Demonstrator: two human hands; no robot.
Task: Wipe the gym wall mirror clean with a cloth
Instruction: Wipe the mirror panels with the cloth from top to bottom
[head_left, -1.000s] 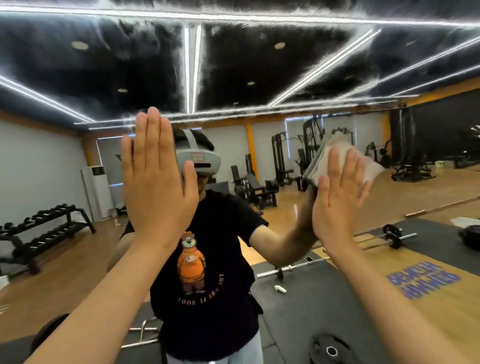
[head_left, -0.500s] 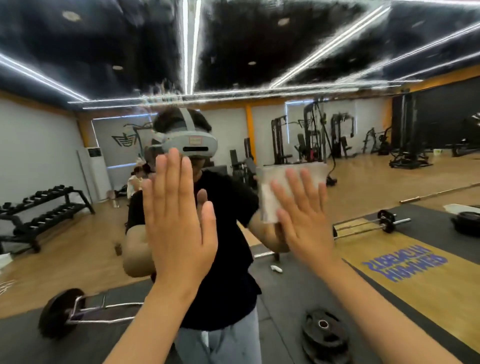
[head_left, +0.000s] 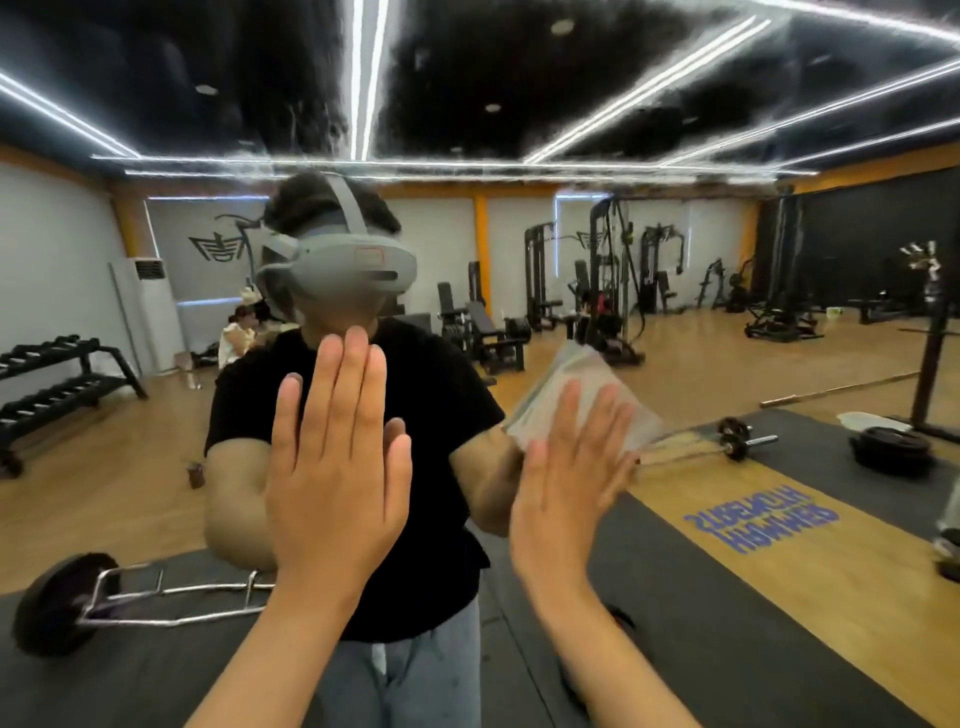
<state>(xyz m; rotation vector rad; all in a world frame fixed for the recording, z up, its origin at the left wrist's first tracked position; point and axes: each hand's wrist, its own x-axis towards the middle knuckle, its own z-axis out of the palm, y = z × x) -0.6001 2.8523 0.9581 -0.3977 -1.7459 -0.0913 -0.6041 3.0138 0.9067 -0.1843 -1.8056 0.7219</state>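
The wall mirror (head_left: 727, 260) fills the whole view and reflects me and the gym behind. My left hand (head_left: 337, 473) lies flat on the glass with straight fingers, at chest height in the reflection. My right hand (head_left: 566, 478) presses a folded pale cloth (head_left: 582, 395) flat against the mirror, fingers straight and spread over it. The cloth sticks out above and to the right of my fingertips. Smears blur the glass across the upper part.
The mirror reflects a barbell (head_left: 156, 587) on dark mats at the lower left, weight plates (head_left: 891, 447) at the right, a dumbbell rack (head_left: 57, 379) at the left, and gym machines (head_left: 613, 280) at the back. A seated person (head_left: 236, 338) shows far left.
Both hands have slid down the glass. My right hand with the cloth swept left and down, then back to the right and lower. My view tilted down.
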